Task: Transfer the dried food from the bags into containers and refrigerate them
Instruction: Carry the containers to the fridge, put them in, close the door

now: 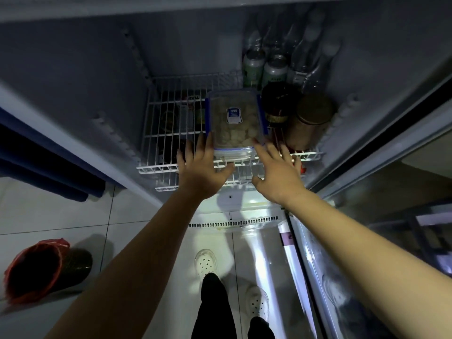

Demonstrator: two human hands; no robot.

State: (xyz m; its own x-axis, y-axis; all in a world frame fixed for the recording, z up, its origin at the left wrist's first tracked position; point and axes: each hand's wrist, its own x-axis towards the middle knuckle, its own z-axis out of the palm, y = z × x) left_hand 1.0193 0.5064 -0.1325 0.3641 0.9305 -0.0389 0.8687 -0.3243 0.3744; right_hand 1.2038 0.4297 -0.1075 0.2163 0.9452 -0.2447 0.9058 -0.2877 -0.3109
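Container (pixel 233 118) on fridge shelf (pixel 156 135), betw. both hands

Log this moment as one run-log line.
stage: refrigerating | container: on wire shelf | left hand: open | right hand: open

Blue-and-white label (pixel 234 115) sits on the container (pixel 233 118) lid (print too blurred to read); nothing else legible.
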